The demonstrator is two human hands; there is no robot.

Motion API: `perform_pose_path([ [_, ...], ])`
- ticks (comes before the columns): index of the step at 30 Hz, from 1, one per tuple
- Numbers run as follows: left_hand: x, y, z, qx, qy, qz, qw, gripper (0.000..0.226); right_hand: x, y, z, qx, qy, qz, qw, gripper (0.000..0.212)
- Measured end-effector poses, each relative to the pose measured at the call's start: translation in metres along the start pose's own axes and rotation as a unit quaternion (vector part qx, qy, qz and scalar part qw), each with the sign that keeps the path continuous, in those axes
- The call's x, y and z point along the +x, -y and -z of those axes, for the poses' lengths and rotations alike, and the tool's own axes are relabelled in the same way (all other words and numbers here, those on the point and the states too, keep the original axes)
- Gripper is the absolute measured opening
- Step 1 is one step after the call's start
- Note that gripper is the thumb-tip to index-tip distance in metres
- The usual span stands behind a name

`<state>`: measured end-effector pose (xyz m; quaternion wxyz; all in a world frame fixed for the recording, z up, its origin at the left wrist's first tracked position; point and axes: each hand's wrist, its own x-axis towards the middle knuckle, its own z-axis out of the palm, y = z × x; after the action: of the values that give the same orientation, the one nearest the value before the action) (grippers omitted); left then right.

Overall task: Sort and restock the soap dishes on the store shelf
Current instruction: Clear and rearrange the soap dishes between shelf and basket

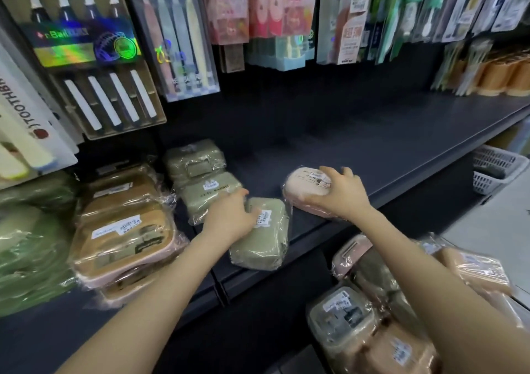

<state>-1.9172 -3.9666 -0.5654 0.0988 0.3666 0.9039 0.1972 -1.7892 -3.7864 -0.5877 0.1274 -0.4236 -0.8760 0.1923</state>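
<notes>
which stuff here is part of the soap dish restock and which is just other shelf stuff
Job: green soap dish held by the left hand; pink oval soap dish gripped by the right hand; green stack behind; brown stack at left; wrapped pile lower right; dark shelf.
Not the job: toothbrush packs hanging above; white basket; orange tubs far right.
</notes>
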Motion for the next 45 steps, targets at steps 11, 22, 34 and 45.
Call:
perform_pose_path([
  [11, -0.025, -0.015, -0.008, 0.075, 0.035, -0.049, 0.995, 0.087, 0.004, -0.042, 0.001, 0.064, -0.037, 0.042, 0.996, 0.055],
  [22, 0.038, 0.007, 0.089, 0.127, 0.035, -0.139, 0.981, 0.099, 0.042, -0.006, -0.023, 0.103, -0.051, 0.025, 0.993, 0.054],
  [34, 0.079, 0.062, 0.094, 0.142, 0.102, -0.072, 0.982, 0.077, 0.063, 0.015, -0.050, 0.140, -0.039, 0.056, 0.988, 0.055],
  [45, 0.066, 0.056, 0.066, 0.247, -0.022, -0.090, 0.965, 0.072, 0.106, 0.024, -0.059, 0.135, -0.116, 0.067, 0.982, 0.043],
])
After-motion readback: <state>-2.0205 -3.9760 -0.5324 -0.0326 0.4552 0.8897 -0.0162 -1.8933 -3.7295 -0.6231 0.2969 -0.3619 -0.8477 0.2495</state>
